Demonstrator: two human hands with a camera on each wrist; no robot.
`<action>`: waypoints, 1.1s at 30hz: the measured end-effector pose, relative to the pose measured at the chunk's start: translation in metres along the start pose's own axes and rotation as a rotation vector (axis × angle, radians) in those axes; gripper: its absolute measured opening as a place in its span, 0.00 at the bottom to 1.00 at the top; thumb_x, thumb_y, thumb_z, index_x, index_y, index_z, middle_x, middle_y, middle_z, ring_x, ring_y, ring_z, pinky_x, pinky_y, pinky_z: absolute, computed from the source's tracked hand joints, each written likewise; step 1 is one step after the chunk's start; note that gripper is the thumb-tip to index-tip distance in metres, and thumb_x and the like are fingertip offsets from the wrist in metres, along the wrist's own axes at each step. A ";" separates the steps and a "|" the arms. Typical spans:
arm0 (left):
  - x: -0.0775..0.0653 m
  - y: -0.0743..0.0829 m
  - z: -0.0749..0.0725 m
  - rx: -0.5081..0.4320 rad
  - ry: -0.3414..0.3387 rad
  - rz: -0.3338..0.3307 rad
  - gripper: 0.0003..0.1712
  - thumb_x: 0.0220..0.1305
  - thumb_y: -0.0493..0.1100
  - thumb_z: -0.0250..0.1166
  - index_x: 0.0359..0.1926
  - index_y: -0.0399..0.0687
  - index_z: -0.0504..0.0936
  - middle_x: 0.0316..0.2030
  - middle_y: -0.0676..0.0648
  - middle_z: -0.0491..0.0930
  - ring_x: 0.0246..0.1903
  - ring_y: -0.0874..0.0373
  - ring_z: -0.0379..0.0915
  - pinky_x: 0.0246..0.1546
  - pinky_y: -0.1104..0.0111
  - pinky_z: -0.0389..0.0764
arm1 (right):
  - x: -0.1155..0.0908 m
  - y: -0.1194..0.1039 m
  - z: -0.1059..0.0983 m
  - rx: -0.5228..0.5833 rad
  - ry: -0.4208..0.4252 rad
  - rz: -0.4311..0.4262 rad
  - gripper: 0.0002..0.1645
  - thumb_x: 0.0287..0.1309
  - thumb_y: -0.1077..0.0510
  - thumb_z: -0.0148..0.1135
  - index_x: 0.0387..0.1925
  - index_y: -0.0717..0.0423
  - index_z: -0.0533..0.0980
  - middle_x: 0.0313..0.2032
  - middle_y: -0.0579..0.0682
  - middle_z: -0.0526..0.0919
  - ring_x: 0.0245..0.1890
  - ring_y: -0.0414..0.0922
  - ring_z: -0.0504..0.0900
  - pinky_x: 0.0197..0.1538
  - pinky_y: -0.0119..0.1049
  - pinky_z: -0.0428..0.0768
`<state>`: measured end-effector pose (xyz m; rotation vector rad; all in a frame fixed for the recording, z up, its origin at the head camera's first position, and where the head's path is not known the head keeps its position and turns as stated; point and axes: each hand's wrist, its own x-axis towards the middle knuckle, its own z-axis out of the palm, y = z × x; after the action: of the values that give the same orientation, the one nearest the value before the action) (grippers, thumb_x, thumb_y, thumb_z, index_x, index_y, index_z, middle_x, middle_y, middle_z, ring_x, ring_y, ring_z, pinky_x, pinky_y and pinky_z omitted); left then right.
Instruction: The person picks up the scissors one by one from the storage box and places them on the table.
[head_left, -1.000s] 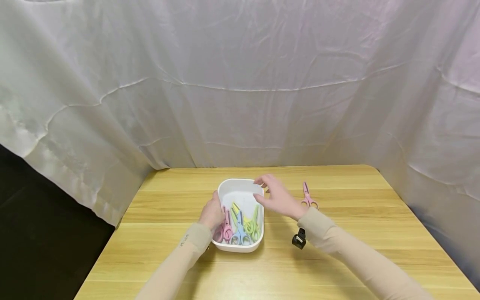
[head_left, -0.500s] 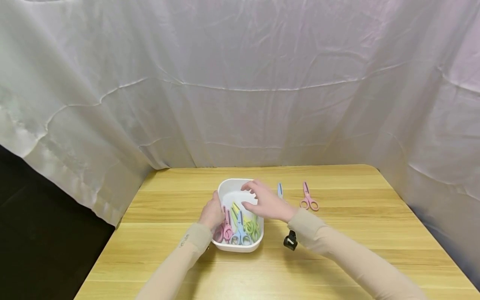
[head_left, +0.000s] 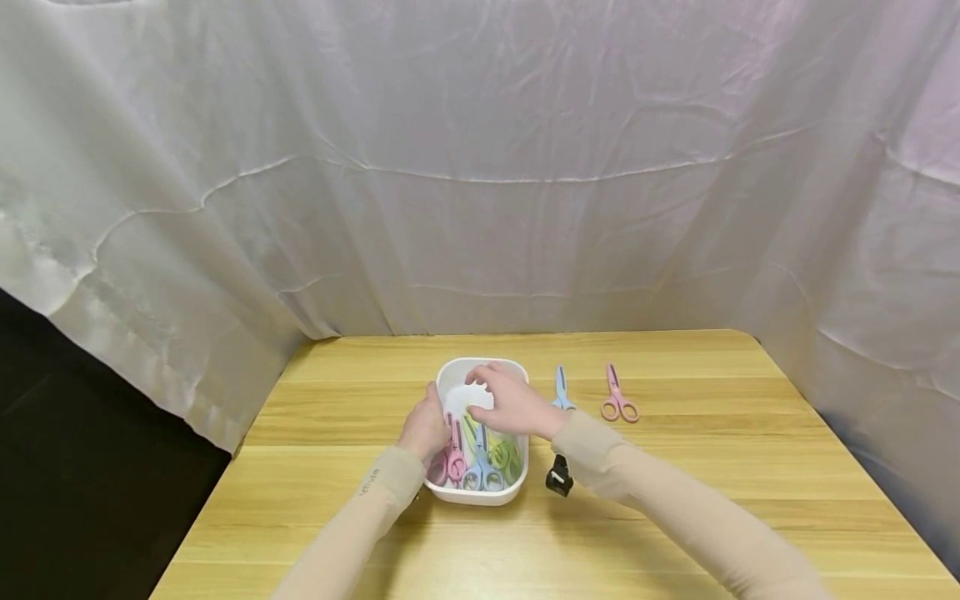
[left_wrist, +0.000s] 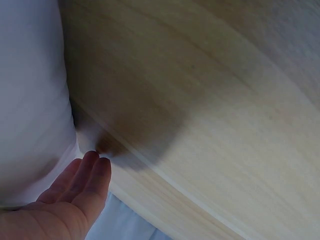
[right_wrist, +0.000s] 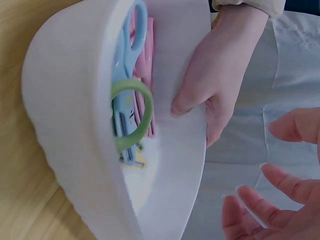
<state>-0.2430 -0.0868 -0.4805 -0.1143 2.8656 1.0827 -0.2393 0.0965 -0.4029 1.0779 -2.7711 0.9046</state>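
Note:
My left hand (head_left: 426, 425) grips the left wall of a white plastic bin (head_left: 477, 498). The right wrist view shows its thumb (right_wrist: 186, 104) inside that wall, and in the left wrist view the other fingers (left_wrist: 95, 182) lie along the outside. Over the bin hovers my right hand (head_left: 513, 407), fingers loosely spread and holding nothing. Several scissors lie in the near part of the bin: pink scissors (head_left: 455, 461), light blue scissors (head_left: 481, 471) and green scissors (head_left: 501, 454). Some yellow shows among them, partly covered.
Right of the bin, on the wooden table (head_left: 675, 500), lie blue scissors (head_left: 561, 385), their handles partly hidden by my right wrist, and pink scissors (head_left: 618, 404). Pale curtains (head_left: 495, 250) hang behind the table and along its sides.
My right hand has moved left, from the bin's right rim to over its middle. This has uncovered the blue scissors on the table. My left hand and the bin have stayed put.

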 end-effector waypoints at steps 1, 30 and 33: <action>0.000 0.000 0.000 0.001 0.004 0.002 0.54 0.53 0.23 0.64 0.78 0.36 0.47 0.54 0.28 0.79 0.42 0.43 0.81 0.46 0.56 0.85 | 0.002 0.000 0.001 0.005 -0.001 0.014 0.23 0.59 0.54 0.65 0.54 0.60 0.75 0.50 0.59 0.81 0.52 0.55 0.80 0.56 0.50 0.81; -0.002 0.002 -0.001 -0.048 -0.018 -0.033 0.55 0.53 0.22 0.63 0.79 0.37 0.45 0.57 0.27 0.76 0.37 0.46 0.79 0.35 0.63 0.85 | 0.024 0.016 0.020 0.038 -0.075 0.272 0.27 0.56 0.54 0.67 0.55 0.62 0.75 0.53 0.65 0.81 0.52 0.55 0.80 0.53 0.49 0.83; -0.002 0.002 -0.001 -0.054 -0.017 -0.039 0.55 0.54 0.22 0.63 0.79 0.39 0.45 0.57 0.28 0.77 0.37 0.47 0.79 0.35 0.63 0.85 | 0.026 0.018 0.022 0.030 -0.074 0.278 0.27 0.55 0.55 0.67 0.54 0.63 0.75 0.52 0.65 0.82 0.50 0.55 0.81 0.53 0.48 0.83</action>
<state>-0.2412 -0.0856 -0.4778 -0.1628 2.8078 1.1479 -0.2670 0.0798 -0.4244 0.7548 -3.0312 0.9508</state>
